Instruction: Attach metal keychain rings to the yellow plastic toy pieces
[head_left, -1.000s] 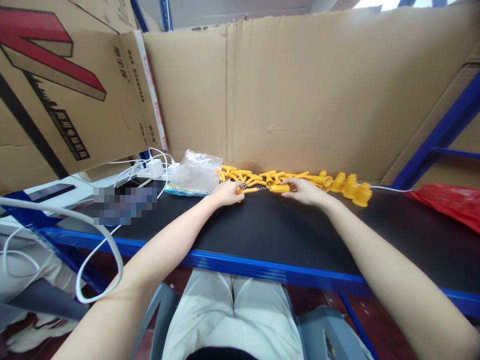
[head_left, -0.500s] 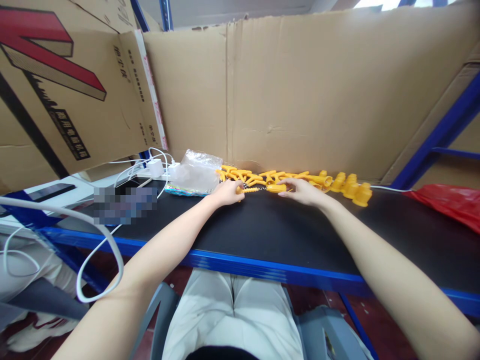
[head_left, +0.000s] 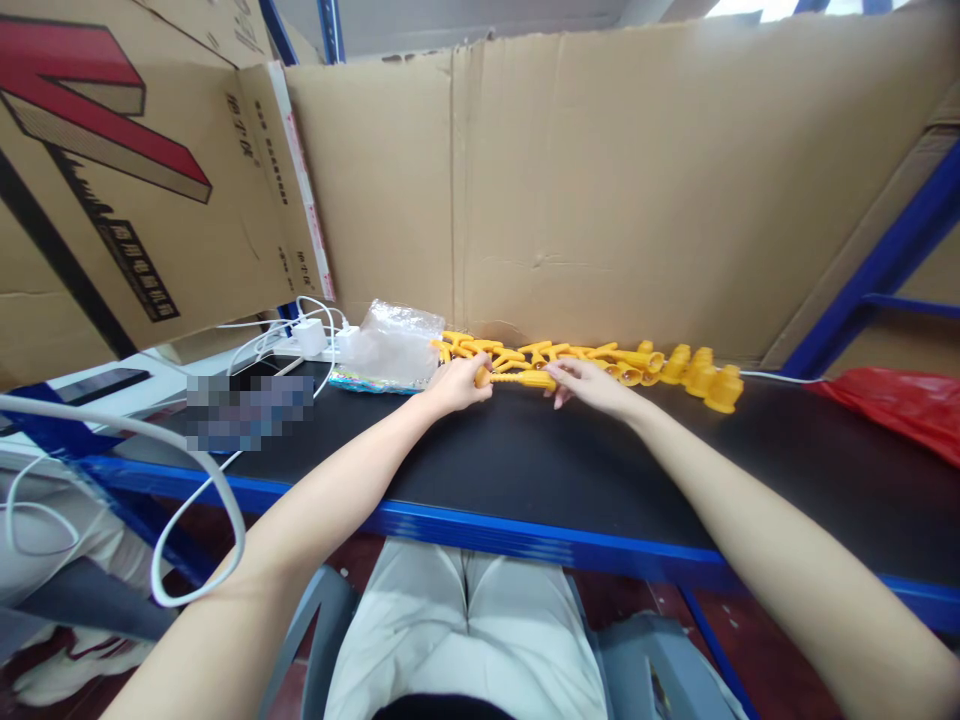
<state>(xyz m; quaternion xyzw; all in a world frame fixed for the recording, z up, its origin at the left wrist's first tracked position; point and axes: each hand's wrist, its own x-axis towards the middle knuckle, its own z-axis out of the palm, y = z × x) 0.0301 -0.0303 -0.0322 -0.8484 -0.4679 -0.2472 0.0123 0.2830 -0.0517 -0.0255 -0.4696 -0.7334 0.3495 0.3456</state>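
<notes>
My left hand [head_left: 461,384] is closed around the handle end of a yellow corkscrew, whose slim shaft points right. My right hand [head_left: 589,385] pinches a yellow plastic sleeve [head_left: 529,379] that lies in line with the shaft; no metal spiral shows between them. Just behind my hands runs a row of yellow T-shaped handles [head_left: 510,356] along the cardboard. To the right of my right hand lie several yellow cup-shaped pieces [head_left: 701,372], some on their sides and some upright.
A clear plastic bag [head_left: 394,345] rests on a colourful packet [head_left: 375,382] left of the handles. White chargers and cables [head_left: 309,337] are farther left. A red plastic bag [head_left: 900,405] lies at the right. Cardboard [head_left: 600,200] walls off the back of the black shelf [head_left: 525,470].
My right hand has moved left with the yellow sleeve, up to the shaft in my left hand. The metal spiral that showed between them is now hidden. My left hand has barely moved.
</notes>
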